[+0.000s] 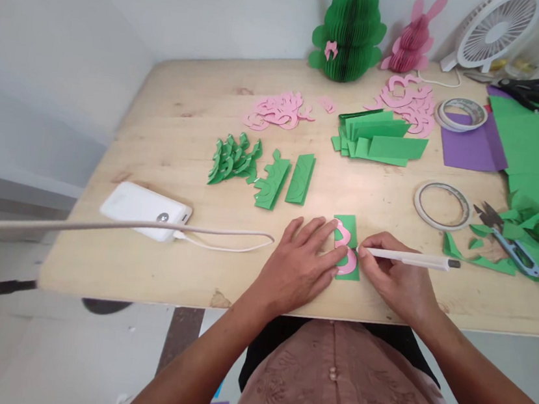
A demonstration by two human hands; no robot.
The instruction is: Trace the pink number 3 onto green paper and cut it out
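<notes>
Near the table's front edge lies a green paper piece (349, 223) with a pink paper cutout (348, 263) on top. My left hand (298, 264) rests with fingers spread and flat, its fingertips pressing the cutout against the green paper and hiding part of both. A white pen (407, 258) is pinched in my right hand (395, 280), its tip at the cutout's right edge. Just beyond my left hand are two folded green pieces (300, 178) with outlines drawn on them, one partly cut, and a pile of cut green shapes (235, 158).
A white power bank (145, 210) with a cable (226, 231) sits at left. Beyond are pink cutouts (281, 110), green strips (385, 137), tape rolls (443, 206), blue-handled scissors (510, 238) among green scraps, and black scissors (533, 93). Honeycomb paper figures (351, 35) and a fan (496, 33) stand behind.
</notes>
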